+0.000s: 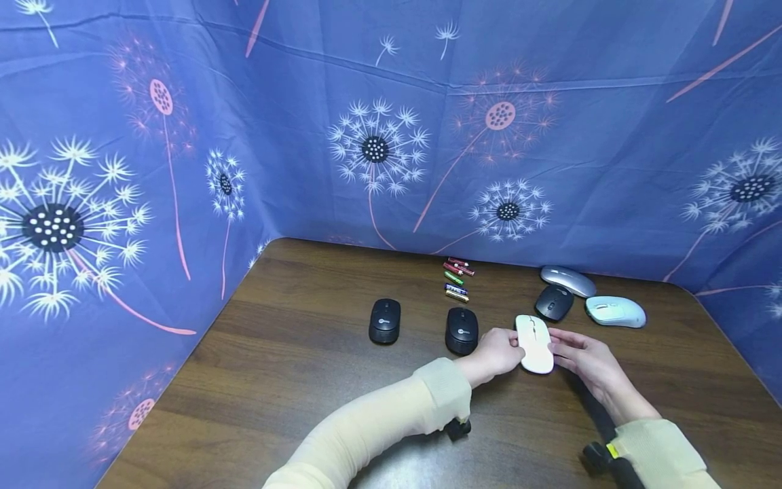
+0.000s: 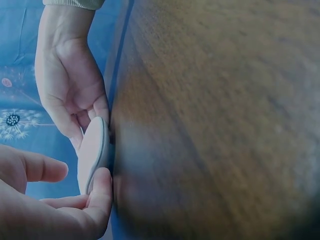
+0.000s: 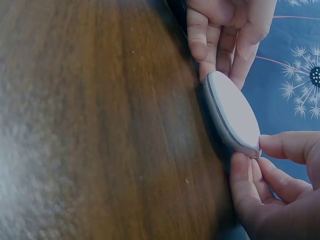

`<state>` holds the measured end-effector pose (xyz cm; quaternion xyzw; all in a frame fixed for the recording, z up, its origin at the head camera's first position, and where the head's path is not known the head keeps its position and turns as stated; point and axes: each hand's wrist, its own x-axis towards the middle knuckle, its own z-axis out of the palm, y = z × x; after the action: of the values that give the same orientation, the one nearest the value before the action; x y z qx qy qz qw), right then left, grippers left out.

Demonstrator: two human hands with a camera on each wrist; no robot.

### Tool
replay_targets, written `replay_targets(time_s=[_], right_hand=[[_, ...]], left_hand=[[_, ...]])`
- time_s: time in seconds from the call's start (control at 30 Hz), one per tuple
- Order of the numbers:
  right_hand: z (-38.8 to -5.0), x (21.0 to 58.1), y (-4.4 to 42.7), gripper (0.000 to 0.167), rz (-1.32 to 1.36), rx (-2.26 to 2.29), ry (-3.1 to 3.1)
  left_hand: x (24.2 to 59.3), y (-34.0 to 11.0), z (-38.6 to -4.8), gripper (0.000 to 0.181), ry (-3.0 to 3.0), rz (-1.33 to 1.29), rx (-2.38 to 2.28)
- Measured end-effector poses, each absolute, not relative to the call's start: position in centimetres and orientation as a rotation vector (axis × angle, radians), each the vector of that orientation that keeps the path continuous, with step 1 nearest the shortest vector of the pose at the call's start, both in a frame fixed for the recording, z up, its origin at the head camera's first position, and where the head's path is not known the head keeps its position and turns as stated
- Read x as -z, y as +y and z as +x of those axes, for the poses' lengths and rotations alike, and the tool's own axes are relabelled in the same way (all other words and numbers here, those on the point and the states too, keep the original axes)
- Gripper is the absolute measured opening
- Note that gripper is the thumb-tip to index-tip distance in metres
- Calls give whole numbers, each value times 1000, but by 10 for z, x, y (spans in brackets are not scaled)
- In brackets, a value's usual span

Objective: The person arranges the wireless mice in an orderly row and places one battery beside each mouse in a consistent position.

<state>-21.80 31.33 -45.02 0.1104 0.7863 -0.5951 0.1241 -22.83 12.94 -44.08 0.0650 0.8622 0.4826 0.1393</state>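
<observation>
The underside of the white mouse (image 1: 535,350), right of centre at the table, is hidden; its left edge is gripped by the left hand (image 1: 499,352), its right edge by the right hand (image 1: 589,361), and whether it is lifted cannot be told. The long axis is aligned near to far, the far end angled slightly left. The brown wood-grain table (image 1: 293,380) is backed by blue dandelion-print cloth (image 1: 275,102).
</observation>
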Motion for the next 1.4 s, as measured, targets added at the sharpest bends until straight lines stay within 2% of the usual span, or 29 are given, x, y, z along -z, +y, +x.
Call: replay_targets(time_s=[0.8, 1.03, 1.4], right_hand=[[-224, 455, 315, 60, 274, 1587, 2478], [-222, 455, 315, 60, 264, 1579, 2479], [-220, 458, 314, 59, 215, 1637, 2463]], left_hand=[[445, 132, -233, 33, 2554, 231, -1361], [444, 130, -230, 27, 2571, 281, -1348], [446, 130, -229, 32, 2543, 279, -1359]])
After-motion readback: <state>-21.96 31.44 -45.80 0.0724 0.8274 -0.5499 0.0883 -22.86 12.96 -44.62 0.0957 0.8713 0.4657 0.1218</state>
